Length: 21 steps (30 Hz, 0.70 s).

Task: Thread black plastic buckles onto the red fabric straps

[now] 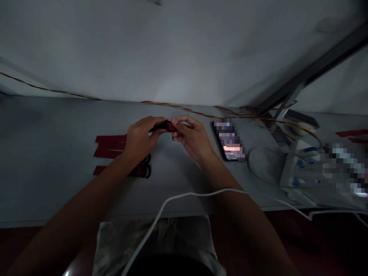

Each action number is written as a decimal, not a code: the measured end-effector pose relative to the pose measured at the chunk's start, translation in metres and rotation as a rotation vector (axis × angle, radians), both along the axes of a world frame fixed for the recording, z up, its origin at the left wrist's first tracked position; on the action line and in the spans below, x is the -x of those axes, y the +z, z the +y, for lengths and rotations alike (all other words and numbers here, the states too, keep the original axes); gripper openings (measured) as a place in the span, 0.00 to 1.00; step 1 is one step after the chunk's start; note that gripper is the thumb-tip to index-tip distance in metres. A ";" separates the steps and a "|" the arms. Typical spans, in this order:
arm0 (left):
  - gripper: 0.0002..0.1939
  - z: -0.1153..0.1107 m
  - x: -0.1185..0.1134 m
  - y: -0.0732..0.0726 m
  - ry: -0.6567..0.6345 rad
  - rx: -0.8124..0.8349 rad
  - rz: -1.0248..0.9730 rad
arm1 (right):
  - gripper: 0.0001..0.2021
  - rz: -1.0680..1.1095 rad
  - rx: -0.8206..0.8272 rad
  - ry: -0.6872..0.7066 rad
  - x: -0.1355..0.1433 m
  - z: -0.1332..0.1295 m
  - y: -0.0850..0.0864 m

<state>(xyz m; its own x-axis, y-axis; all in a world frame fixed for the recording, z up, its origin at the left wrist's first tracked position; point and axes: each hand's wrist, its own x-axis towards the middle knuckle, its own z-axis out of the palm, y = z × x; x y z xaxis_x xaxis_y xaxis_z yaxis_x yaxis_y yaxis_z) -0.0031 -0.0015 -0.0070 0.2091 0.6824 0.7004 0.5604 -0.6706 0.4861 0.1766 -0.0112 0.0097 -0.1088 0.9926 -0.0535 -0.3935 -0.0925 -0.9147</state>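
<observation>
My left hand [143, 134] is closed on the dark end of a small red strap with a black part [170, 126], held above the middle of the table. Thumb and fingers of my right hand [189, 136] pinch the red end of the same piece. Its exact kind is mostly hidden by my fingers. Below and left of my left hand, several flat red straps [110, 146] lie side by side, partly covered by my hand and forearm. Black loops [148, 170] show at their right ends.
A lit phone [230, 141] lies right of my hands. Twisted wires [184, 109] run along the wall edge. A white cable [198, 194] crosses over my right forearm. Farther right stand a white box-like object [299, 165], a grey metal frame [290, 96] and more red strips [352, 133].
</observation>
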 end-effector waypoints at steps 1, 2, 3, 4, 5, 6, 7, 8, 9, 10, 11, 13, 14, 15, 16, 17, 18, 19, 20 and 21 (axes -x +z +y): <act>0.07 0.000 0.000 0.000 0.008 -0.050 0.017 | 0.17 -0.022 0.007 -0.031 0.001 0.001 -0.001; 0.06 0.000 -0.001 -0.001 0.013 -0.091 0.024 | 0.16 -0.036 0.010 -0.058 0.001 0.001 -0.003; 0.05 0.001 -0.002 -0.002 0.017 -0.122 0.023 | 0.15 -0.040 0.014 -0.077 0.002 0.001 -0.004; 0.05 0.001 -0.002 -0.003 0.018 -0.143 0.020 | 0.14 -0.035 0.022 -0.087 0.002 0.001 -0.004; 0.04 0.001 -0.003 -0.004 0.019 -0.155 0.023 | 0.14 -0.025 0.035 -0.086 0.001 0.001 -0.004; 0.04 0.002 -0.003 -0.005 0.023 -0.161 0.033 | 0.15 -0.013 0.050 -0.075 0.000 0.001 -0.003; 0.03 0.002 -0.003 -0.006 0.033 -0.166 0.047 | 0.15 -0.002 0.068 -0.053 -0.002 0.001 -0.002; 0.02 0.003 -0.003 -0.007 0.044 -0.174 0.065 | 0.16 0.004 0.083 -0.024 -0.004 0.000 -0.001; 0.02 0.003 -0.002 -0.007 0.052 -0.186 0.081 | 0.17 0.005 0.094 0.004 -0.006 0.000 0.001; 0.02 0.004 -0.002 -0.008 0.057 -0.203 0.094 | 0.18 0.001 0.101 0.029 -0.008 0.000 0.002; 0.02 0.004 -0.001 -0.009 0.059 -0.221 0.100 | 0.19 -0.007 0.102 0.047 -0.009 0.000 0.003; 0.03 0.005 0.000 -0.011 0.059 -0.249 0.105 | 0.19 -0.033 0.090 0.067 -0.011 0.001 0.005; 0.03 0.005 0.000 -0.012 0.061 -0.249 0.111 | 0.19 -0.051 0.075 0.069 -0.012 0.001 0.004; 0.02 0.005 0.001 -0.013 0.065 -0.241 0.122 | 0.18 -0.076 0.052 0.068 -0.011 0.001 0.003; 0.02 0.005 0.001 -0.013 0.074 -0.228 0.137 | 0.18 -0.111 0.021 0.062 -0.011 0.001 0.002; 0.03 0.005 0.001 -0.013 0.084 -0.213 0.153 | 0.18 -0.156 -0.019 0.049 -0.010 0.001 0.000; 0.03 0.005 0.001 -0.014 0.093 -0.196 0.166 | 0.17 -0.209 -0.068 0.031 -0.009 0.001 -0.002; 0.03 0.005 0.001 -0.014 0.101 -0.185 0.172 | 0.16 -0.266 -0.125 0.011 -0.007 0.001 -0.004; 0.03 0.004 0.000 -0.013 0.108 -0.181 0.171 | 0.16 -0.324 -0.183 -0.011 -0.006 0.000 -0.007; 0.03 0.004 0.000 -0.013 0.115 -0.179 0.168 | 0.15 -0.380 -0.239 -0.037 -0.004 -0.001 -0.008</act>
<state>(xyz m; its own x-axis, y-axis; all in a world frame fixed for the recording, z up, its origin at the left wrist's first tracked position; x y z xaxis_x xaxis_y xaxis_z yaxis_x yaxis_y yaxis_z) -0.0032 0.0028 -0.0200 0.2607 0.5767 0.7742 0.7005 -0.6649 0.2593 0.1805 -0.0118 0.0013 -0.0902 0.9848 0.1484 -0.0247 0.1467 -0.9889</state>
